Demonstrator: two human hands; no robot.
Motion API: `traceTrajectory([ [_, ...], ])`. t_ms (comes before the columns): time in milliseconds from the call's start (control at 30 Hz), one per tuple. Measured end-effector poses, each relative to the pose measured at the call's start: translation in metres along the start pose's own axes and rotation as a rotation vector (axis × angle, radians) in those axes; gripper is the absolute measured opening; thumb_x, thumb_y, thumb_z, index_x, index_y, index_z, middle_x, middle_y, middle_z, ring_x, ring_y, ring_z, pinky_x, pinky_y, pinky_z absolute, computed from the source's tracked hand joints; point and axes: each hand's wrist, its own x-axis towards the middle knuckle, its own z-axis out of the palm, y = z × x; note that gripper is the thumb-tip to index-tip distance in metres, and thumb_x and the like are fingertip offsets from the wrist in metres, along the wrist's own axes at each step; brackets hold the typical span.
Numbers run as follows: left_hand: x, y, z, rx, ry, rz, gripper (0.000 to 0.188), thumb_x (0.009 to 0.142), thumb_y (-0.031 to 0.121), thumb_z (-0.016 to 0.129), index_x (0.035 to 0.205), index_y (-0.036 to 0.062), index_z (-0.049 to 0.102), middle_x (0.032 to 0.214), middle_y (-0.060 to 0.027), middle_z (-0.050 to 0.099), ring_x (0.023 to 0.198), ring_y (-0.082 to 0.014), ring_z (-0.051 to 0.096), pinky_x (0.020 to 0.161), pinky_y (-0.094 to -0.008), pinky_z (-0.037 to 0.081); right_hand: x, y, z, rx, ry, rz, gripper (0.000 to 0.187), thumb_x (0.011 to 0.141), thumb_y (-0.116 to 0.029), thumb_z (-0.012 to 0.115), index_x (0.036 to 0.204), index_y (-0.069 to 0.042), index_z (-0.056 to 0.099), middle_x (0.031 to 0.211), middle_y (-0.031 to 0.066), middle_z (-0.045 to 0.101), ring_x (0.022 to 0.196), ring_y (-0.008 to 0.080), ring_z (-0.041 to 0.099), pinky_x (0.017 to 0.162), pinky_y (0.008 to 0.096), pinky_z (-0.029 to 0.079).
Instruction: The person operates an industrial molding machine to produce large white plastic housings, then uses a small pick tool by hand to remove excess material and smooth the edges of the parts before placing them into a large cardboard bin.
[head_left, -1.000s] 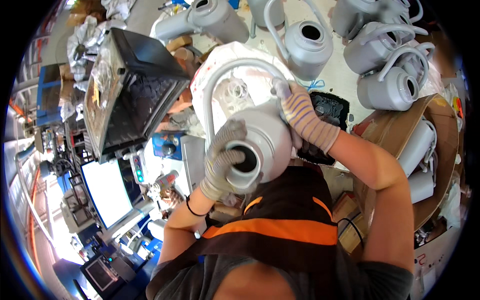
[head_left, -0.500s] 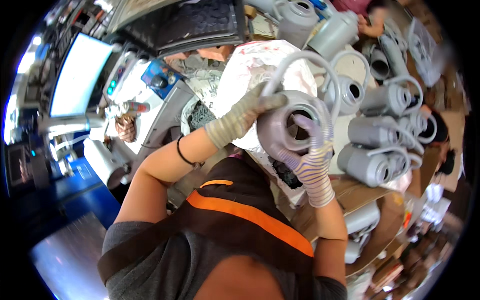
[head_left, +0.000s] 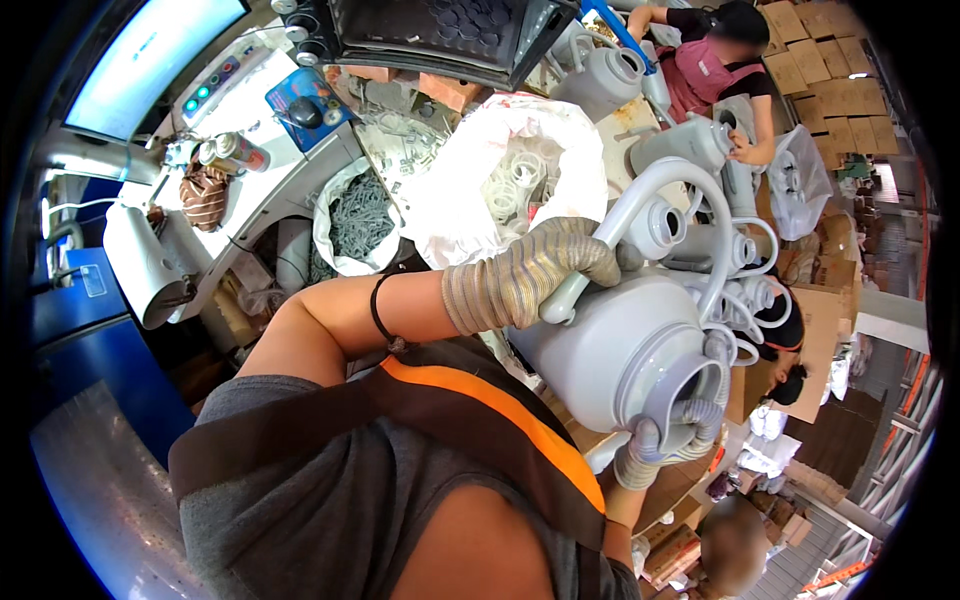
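A glossy light-grey plastic jug [head_left: 600, 335] with a wide round mouth is held in front of me, tilted so the mouth points to the lower right. Its thick curved handle [head_left: 655, 185] arches over the body. My left hand [head_left: 560, 265], in a striped knit glove, is closed around the handle near its lower end. At the mouth, the gloved fingers of my right hand [head_left: 680, 430] hook over the rim, some of them inside the opening. Part of the right palm is hidden behind the neck.
A white sack of pale rings [head_left: 520, 180] stands beyond the jug, beside a bag of grey strips [head_left: 362, 225]. More grey jugs [head_left: 655, 225] crowd the right. Across from me a person [head_left: 700, 75] in a pink apron touches another jug. A dark-framed oven [head_left: 450, 40] stands at the far side.
The jug has come closer and lower right, its mouth tipping toward the lower right. My left hand has shifted to the handle's end; my right has moved down to the rim's near side.
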Motion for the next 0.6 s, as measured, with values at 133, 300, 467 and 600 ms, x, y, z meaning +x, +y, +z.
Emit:
traceTrajectory([
  [133, -0.007, 0.004, -0.011, 0.108, 0.001, 0.005, 0.025, 0.074, 0.008, 0.058, 0.098, -0.0004, 0.062, 0.091, -0.0067, 0.061, 0.075, -0.0105, 0.058, 0.07, -0.0226, 0.049, 0.0, -0.001, 0.01, -0.009, -0.008, 0.015, 0.035, 0.07, -0.026, 0.071, 0.09, -0.004, 0.051, 0.122, 0.0228, 0.057, 0.113, 0.0354, 0.056, 0.097, 0.0427, 0.043],
  [300, -0.025, 0.008, -0.015, 0.158, 0.079, 0.052, 0.027, 0.075, 0.014, 0.058, 0.098, -0.0001, 0.062, 0.08, -0.0033, 0.059, 0.071, -0.0079, 0.055, 0.064, -0.0204, 0.045, -0.004, -0.009, 0.016, -0.018, -0.039, 0.018, 0.036, 0.072, -0.027, 0.069, 0.093, -0.003, 0.053, 0.123, 0.0229, 0.057, 0.114, 0.0345, 0.055, 0.098, 0.0425, 0.042],
  [467, -0.017, 0.036, -0.009, 0.685, 0.148, 0.269, 0.04, 0.082, 0.03, 0.062, 0.11, 0.0018, 0.057, 0.093, -0.0092, 0.058, 0.081, -0.0159, 0.056, 0.072, -0.0273, 0.046, 0.025, -0.007, 0.03, -0.122, -0.04, -0.07, 0.038, 0.074, -0.029, 0.066, 0.097, -0.002, 0.055, 0.124, 0.0229, 0.057, 0.114, 0.0335, 0.055, 0.098, 0.0423, 0.042],
  [600, 0.016, 0.087, -0.004, 1.447, 0.361, 1.284, 0.059, 0.085, 0.043, 0.06, 0.125, 0.0007, 0.048, 0.117, -0.0234, 0.053, 0.105, -0.0377, 0.055, 0.093, -0.0454, 0.042, 0.112, 0.009, 0.05, -0.062, 0.222, -0.062, 0.043, 0.077, -0.019, 0.063, 0.112, 0.005, 0.056, 0.124, 0.0198, 0.057, 0.113, 0.03, 0.056, 0.093, 0.0375, 0.045],
])
